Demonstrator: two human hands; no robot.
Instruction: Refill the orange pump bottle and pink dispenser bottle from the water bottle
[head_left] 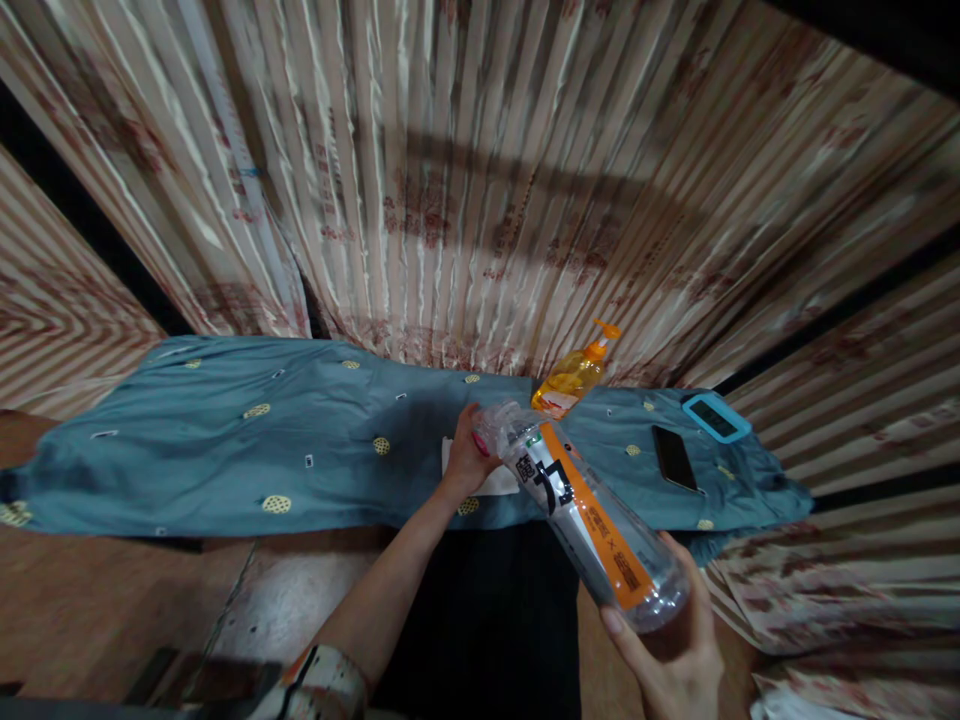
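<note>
A large clear plastic bottle (592,525) with an orange, silver and black label is tilted across the front of me, its base low on the right and its neck up on the left. My right hand (675,640) is closed around the base. Up at the neck, my left hand (471,455) curls its fingers around a small clear plastic piece (495,425) with a pink patch; blur hides its exact kind and whether it touches the bottle's mouth. A white sheet (501,482), perhaps paper or cloth, lies on the table beneath the left hand.
A blue tablecloth (202,440) with pineapple prints covers the narrow table. An orange pump bottle (568,380) stands behind the tilted bottle. On the right lie a black phone (675,458) and a light-blue digital timer (716,417). Striped curtains (450,200) hang behind and at both sides.
</note>
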